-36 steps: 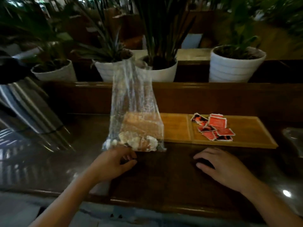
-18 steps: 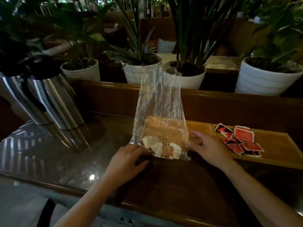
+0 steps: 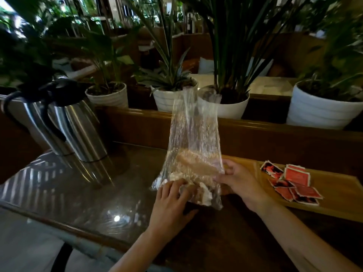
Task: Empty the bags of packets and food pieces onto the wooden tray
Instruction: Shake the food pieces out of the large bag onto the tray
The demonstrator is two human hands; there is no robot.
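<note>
A clear plastic bag stands upright on the dark table, mouth up, with pale food pieces bunched at its bottom. My left hand grips the bag's lower left corner over the food. My right hand holds the bag's lower right edge. The wooden tray lies to the right behind my right hand, and several red packets are scattered on it.
Two steel thermos jugs with black lids stand at the left of the glossy table. A raised wooden ledge runs behind the bag, with white plant pots beyond it.
My right hand came over from the table onto the bag's right edge. My left hand slid up onto the bag's bottom corner, and the bag now leans slightly. The view shifted left.
</note>
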